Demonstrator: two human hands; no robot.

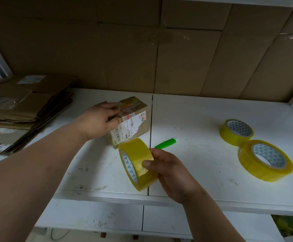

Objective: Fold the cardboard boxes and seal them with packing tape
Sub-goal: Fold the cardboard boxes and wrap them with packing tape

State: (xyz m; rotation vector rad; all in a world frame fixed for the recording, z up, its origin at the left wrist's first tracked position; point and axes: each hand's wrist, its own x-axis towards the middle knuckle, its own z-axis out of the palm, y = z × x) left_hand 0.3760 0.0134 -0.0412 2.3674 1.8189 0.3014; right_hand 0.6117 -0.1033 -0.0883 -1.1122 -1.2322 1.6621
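Observation:
A small folded cardboard box with a white shipping label stands on the white table, its top flaps taped. My left hand grips the box's left top edge, fingers curled over it. My right hand holds a yellow roll of packing tape upright just in front of the box, thumb pressed on the outer face and fingers round the rim.
Flattened cardboard boxes are stacked at the left. A green pen-like cutter lies right of the box. Two more yellow tape rolls lie at the right. Cardboard sheets line the back wall.

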